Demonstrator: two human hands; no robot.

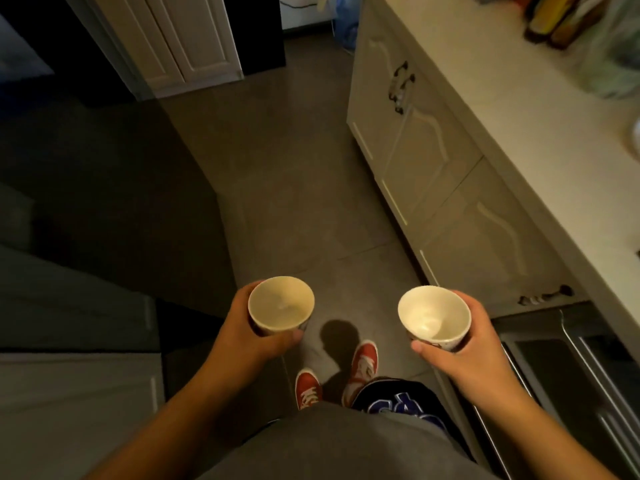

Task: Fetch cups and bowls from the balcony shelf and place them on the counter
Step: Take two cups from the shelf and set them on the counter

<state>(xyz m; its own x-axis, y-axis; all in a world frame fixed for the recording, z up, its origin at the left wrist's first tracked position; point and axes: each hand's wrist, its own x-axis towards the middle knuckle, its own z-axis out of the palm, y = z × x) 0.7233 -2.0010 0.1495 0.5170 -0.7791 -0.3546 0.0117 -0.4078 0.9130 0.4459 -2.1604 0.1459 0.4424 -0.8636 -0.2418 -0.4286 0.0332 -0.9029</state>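
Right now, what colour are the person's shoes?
The shoes are red with whitish laces; the head view shows them.

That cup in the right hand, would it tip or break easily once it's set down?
Probably light: the cup looks empty, and the right hand holds it alone. It narrows toward its base, so a nudge might tip it. Its glossy inside suggests ceramic, so likely breakable if dropped.

Pale table [526, 109] along the right side, from 1 to 4 o'clock. Carries dark bottles [550, 26] at 1 o'clock, just beside a blurred plastic bag [613, 60]. Grey tiled floor [277, 202] from centre to 12 o'clock; bears two red shoes [363, 362] at 6 o'clock, a blue bag [346, 26] at 12.
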